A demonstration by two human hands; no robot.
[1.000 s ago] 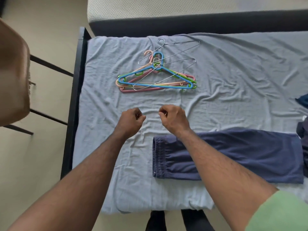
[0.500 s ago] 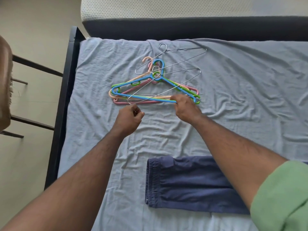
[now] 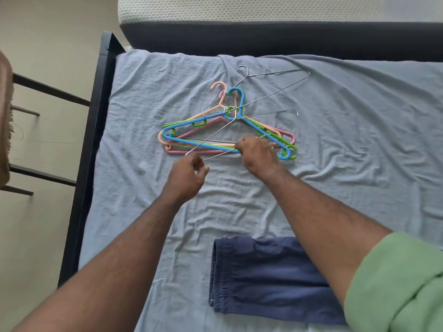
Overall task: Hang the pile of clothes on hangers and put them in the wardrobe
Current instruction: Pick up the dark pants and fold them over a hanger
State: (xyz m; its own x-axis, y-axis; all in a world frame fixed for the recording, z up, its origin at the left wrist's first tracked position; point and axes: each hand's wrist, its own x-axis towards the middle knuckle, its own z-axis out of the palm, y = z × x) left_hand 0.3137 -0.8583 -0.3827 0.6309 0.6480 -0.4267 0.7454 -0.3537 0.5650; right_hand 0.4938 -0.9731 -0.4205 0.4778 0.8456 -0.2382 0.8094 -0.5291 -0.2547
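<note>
a wooden chair stands off the left edge of the bed sheet, past the dark bed frame. on the sheet, the left hand hovers just below the pile of hangers, fingers curled with nothing in them, close to the near corner of a wire hanger whose thin rod passes just above the knuckles. the right hand rests on the lower bars of the pile and pinches that wire hanger's bottom rod, fingers curled over it. the blue, green, pink and peach plastic hangers lie flat under it. a second wire hanger lies at the far side of the pile. folded navy shorts lie on the sheet's near part, below the right forearm.
</note>
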